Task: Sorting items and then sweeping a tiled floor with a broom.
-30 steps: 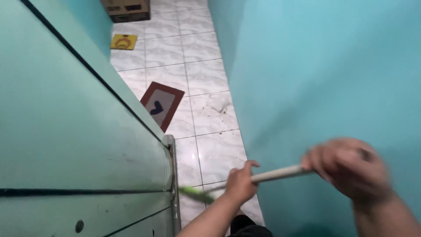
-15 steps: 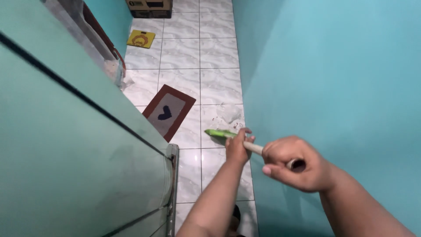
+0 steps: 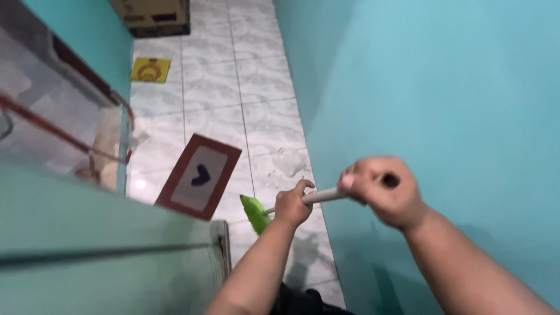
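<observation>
Nearest the camera, the right hand [image 3: 382,192] is closed around the top end of a pale broom handle [image 3: 318,196]. Just beyond it, the left hand [image 3: 291,205] wraps the same handle lower down, fingers curled over it. The handle slopes down and to the left to a green broom head [image 3: 254,213], which sits over the white marble-patterned floor tiles [image 3: 265,116] in a narrow passage, with a teal wall [image 3: 443,87] on the right. A sound sweep here likely calls for the lower hand steering and the upper hand pivoting, with short strokes kept off the wall. Farther left lies a brown-bordered mat [image 3: 198,175]. Beyond it sits a pale smudge of debris [image 3: 290,160], then a yellow mat [image 3: 150,70] and a cardboard box [image 3: 153,14].
</observation>
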